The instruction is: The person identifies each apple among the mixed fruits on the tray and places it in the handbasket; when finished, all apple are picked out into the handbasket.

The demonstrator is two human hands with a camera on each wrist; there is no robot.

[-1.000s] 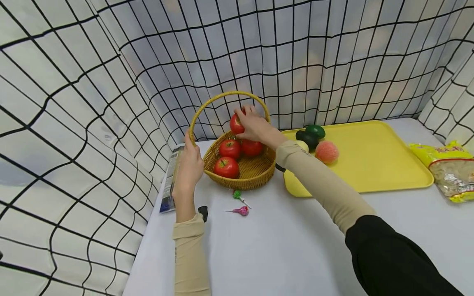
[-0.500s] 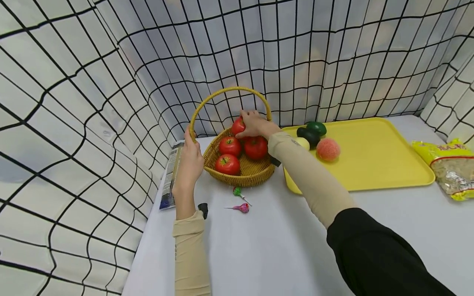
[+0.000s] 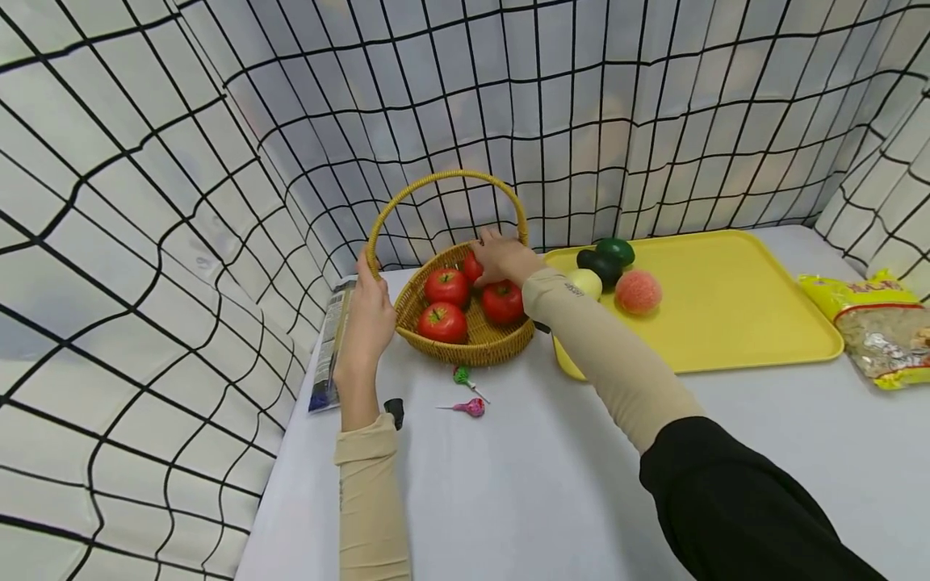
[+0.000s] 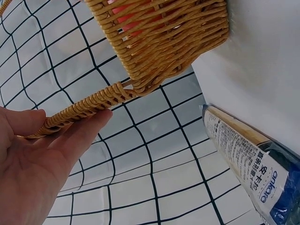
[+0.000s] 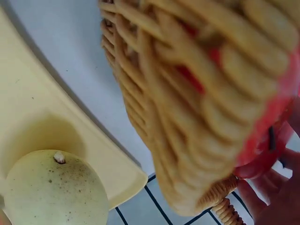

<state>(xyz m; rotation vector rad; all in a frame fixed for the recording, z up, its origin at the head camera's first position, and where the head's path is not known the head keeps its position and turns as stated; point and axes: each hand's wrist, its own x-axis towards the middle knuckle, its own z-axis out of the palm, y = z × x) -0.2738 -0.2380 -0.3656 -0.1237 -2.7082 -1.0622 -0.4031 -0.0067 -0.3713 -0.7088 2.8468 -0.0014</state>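
Note:
A wicker basket (image 3: pixel 472 353) stands on the white table with its tall arched handle (image 3: pixel 450 174) up. My left hand (image 3: pixel 369 319) grips the handle's left side; the left wrist view shows the thumb and fingers (image 4: pixel 86 131) around it. Inside the basket, my right hand (image 3: pixel 503 257) holds a red tomato (image 3: pixel 471 268) at the back, partly hidden by the fingers. Three more tomatoes sit in the basket: one at the front (image 3: pixel 443 323), another behind it (image 3: pixel 446 287), and a third (image 3: pixel 503 303) below my right hand. In the right wrist view, the basket wall covers much of the red tomatoes.
A yellow tray (image 3: pixel 734 307) at right bears two dark green avocados (image 3: pixel 600 265), a peach (image 3: pixel 638 292) and a pale yellow fruit (image 5: pixel 56 192). A snack bag (image 3: pixel 882 331) lies beyond it. Two lollipops (image 3: pixel 474 407) lie before the basket, a printed package (image 4: pixel 248 164) left of it.
My right hand has lowered the tomato from above the basket's back rim down into the basket among the others. The left hand keeps its grip on the handle.

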